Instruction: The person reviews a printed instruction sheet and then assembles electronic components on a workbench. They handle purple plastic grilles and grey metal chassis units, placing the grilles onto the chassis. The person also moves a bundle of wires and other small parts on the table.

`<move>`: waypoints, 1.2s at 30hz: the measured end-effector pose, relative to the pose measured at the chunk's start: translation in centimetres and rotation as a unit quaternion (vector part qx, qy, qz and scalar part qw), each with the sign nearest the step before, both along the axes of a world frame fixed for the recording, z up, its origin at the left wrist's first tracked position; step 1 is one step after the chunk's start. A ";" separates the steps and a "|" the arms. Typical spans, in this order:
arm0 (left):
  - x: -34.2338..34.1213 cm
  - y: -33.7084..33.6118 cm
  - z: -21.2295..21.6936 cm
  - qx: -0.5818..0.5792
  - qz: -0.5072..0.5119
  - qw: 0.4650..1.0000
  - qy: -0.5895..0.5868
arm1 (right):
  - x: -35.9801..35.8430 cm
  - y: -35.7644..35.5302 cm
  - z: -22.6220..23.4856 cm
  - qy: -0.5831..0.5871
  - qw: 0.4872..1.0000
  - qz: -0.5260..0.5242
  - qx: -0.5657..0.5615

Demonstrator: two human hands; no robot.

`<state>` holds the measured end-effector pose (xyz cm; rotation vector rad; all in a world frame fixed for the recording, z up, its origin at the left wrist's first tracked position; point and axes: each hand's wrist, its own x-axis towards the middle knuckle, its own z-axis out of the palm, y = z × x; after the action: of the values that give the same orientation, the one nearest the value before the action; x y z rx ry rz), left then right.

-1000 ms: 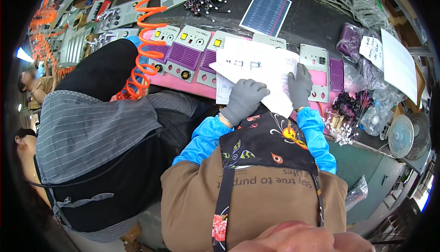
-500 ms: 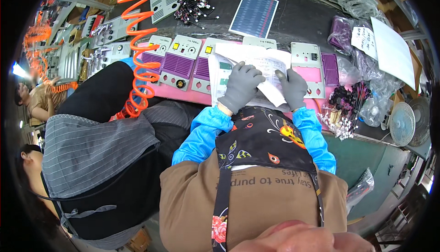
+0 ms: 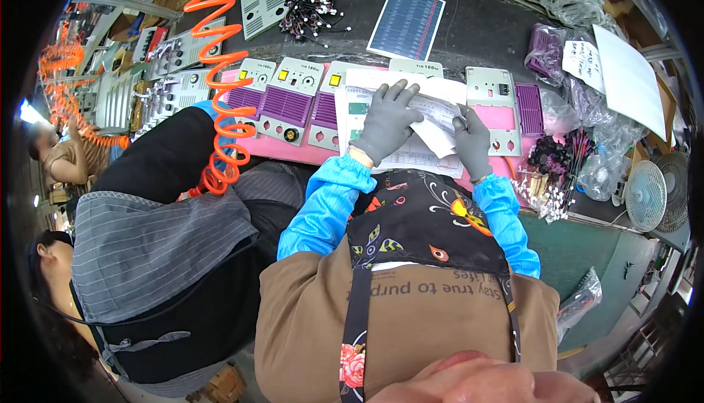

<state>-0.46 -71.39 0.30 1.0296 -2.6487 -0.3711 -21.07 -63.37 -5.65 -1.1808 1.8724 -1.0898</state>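
A stack of printed papers (image 3: 355, 124) lies on the pink mat in front of me. My left hand (image 3: 386, 123), in a grey glove, rests flat on it with fingers stretched out. At the right side of the stack, my right hand (image 3: 473, 144), also gloved, pinches the edge of a lifted, curled sheet (image 3: 435, 133) between thumb and fingers. Behind and beside the papers lie grey panels with purple grilles (image 3: 284, 102); one grey panel (image 3: 493, 110) stands just right of my right hand.
An orange coiled hose (image 3: 233, 110) hangs at left, beside a seated co-worker (image 3: 161, 249). Cable bundles lie at the back (image 3: 312, 13) and right (image 3: 550, 165). A blue printed sheet (image 3: 407, 23) is at the back. Bagged parts (image 3: 587, 99) and a fan (image 3: 645, 194) stand at right.
My left hand's fingers have straightened from a curl and spread over the papers. My right hand has shifted slightly, and the curled sheet beside it has changed shape.
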 end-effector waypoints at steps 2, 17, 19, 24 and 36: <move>-0.4 -0.1 0.0 0.011 -0.001 1.000 -0.008 | -0.3 -0.4 -0.7 0.029 0.999 -0.019 -0.032; 1.2 -0.9 0.9 0.005 -0.088 0.994 -0.065 | -0.4 5.2 4.5 -0.033 0.968 0.246 -0.022; 2.1 0.2 1.8 0.033 -0.095 0.994 -0.047 | -1.6 5.7 5.7 -0.154 0.948 0.278 0.000; 3.2 4.4 4.6 0.050 -0.067 0.996 0.038 | -4.7 3.1 2.6 -0.162 0.983 0.049 0.077; 3.1 9.4 5.1 -0.059 -0.036 0.997 -0.013 | -3.9 -5.8 -0.7 0.214 0.931 0.091 0.281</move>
<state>2.59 -61.96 5.37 0.9095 -2.6996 -0.2140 -24.98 -69.14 -6.31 -1.2678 2.1377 -0.1588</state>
